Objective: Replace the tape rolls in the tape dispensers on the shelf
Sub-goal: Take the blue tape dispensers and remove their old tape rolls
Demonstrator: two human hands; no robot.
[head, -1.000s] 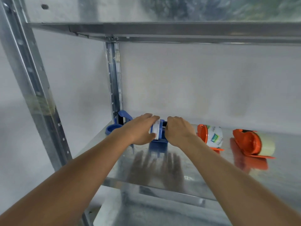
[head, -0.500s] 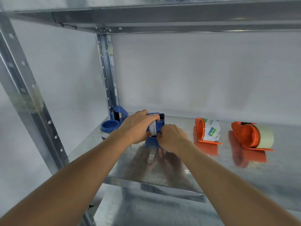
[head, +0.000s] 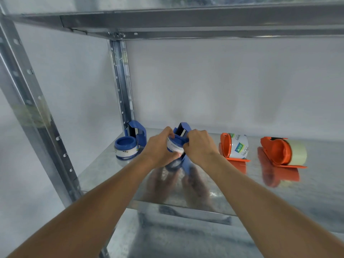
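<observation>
Dispensers: two blue (head: 183, 144) (head: 128, 144), two orange (head: 233, 147) (head: 283, 151).

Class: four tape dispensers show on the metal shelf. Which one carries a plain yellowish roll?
The orange dispenser farthest right; its yellowish roll bears no label, while the other three rolls look white.

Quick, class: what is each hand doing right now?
Left hand: closed on the tape roll.
Right hand: closed on the blue dispenser.

Both hands (head: 178, 146) clenched, arms outstretched
</observation>
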